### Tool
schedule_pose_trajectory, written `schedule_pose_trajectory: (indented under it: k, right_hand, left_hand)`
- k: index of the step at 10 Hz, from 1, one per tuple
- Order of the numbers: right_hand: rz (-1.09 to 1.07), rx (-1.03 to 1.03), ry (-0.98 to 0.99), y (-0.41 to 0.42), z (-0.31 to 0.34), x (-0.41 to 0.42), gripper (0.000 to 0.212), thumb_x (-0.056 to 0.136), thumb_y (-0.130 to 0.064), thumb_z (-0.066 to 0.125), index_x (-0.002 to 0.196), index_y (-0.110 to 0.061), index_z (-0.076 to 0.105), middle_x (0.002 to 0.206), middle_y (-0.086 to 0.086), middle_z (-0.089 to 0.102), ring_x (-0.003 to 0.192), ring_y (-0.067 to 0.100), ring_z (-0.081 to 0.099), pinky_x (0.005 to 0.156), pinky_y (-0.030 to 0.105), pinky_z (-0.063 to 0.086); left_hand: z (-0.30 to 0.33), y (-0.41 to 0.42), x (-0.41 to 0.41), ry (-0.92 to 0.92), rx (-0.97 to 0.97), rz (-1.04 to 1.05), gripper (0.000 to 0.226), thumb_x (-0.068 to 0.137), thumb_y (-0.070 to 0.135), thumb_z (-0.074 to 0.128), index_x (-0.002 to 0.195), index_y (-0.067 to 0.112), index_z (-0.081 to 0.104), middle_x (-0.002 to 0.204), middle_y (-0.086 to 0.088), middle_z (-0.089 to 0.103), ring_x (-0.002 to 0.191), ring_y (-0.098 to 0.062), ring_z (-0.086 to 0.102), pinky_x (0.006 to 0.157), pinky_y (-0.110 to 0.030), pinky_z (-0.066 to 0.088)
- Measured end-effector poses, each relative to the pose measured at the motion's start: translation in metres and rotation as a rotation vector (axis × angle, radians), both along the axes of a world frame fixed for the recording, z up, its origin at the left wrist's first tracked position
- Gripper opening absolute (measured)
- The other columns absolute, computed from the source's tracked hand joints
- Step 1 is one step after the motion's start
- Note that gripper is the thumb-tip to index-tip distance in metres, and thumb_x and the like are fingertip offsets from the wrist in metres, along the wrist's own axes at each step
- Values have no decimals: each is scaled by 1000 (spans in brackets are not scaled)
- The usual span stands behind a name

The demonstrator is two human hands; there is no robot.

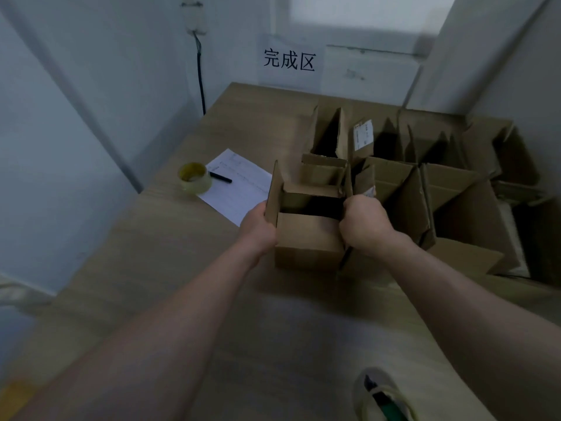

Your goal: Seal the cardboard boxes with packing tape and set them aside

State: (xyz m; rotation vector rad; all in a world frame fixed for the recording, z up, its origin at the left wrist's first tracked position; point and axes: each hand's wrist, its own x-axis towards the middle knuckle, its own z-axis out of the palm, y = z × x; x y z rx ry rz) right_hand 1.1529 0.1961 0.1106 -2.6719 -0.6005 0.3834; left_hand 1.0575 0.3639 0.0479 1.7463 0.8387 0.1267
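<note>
Forearms: both reach out from the bottom of the view, bare, toward the small open cardboard box [306,244] on the wooden table [182,268].
Shoe: a pale shoe [384,396] shows at the lower edge, under the right forearm.
Other boxes: a cluster of unsealed cardboard boxes [425,189] stands behind and to the right, flaps up, touching the small one.
Small box: near the table's middle, its four flaps standing, nothing taped yet.
Left hand: the left hand [258,223] grips the left flap, fingers curled round its edge.
Right hand: the right hand [364,223] is closed round the right flap's edge.
Tape: the packing tape roll [195,177] sits well apart on the left, beside a paper sheet [239,186] and black pen [221,177].
Advice: likely best to draw the box clear of its neighbours, fold the short flaps first, press the long ones level, then fetch the tape.
</note>
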Motion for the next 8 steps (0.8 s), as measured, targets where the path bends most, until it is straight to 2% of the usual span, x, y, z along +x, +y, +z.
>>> schedule_pose_trajectory:
  k: [1,3,4,5,6,7,8]
  right_hand:
    - [40,-88,-76,-3,-6,7,16,90,-9,61,106,-10,64,102,11,64,92,26,63,80,42,58]
    - [58,-130,-117,-4,-10,12,15,92,-8,56,105,-12,63,102,10,63,89,24,59,78,39,57]
    - [44,-106,-112,-8,-9,9,22,94,-9,55,114,-11,63,109,11,63,97,26,59,82,39,56]
    - [34,-52,-101,-13,-9,4,30,96,-14,55,125,-12,60,121,11,60,110,28,59,90,41,55]
    - [31,-32,-125,-17,-9,-2,26,96,-15,53,121,-14,63,120,10,59,106,27,59,86,40,55]
    - [37,-25,-177,-22,-8,-9,19,95,-16,52,108,-15,66,115,6,58,98,24,59,78,35,53]
    - [42,-16,-225,-25,-2,-23,13,93,-19,51,96,-17,64,107,2,57,93,21,57,72,30,46]
  left_hand:
    - [-3,0,12,29,42,-36,52,93,6,47,140,28,46,123,-3,56,108,-26,56,89,-45,57]
    - [-11,3,22,64,36,-74,61,90,10,46,145,33,37,139,-2,47,120,-29,50,96,-47,52]
    - [-15,4,22,87,51,-109,60,87,17,49,143,34,37,139,-5,47,120,-30,50,97,-50,51]
    - [-1,-3,15,93,119,-134,58,90,18,52,145,27,36,135,-5,50,118,-28,51,96,-44,50]
    - [13,-6,4,101,252,-122,54,97,20,51,148,18,32,137,-3,46,123,-25,47,88,-30,40]
    - [25,-7,-11,85,370,-137,46,98,25,52,141,16,38,130,-4,51,116,-24,51,84,-30,40]
    - [36,-5,-27,51,517,-193,26,96,30,54,118,17,48,107,3,54,94,-16,52,75,-31,42]
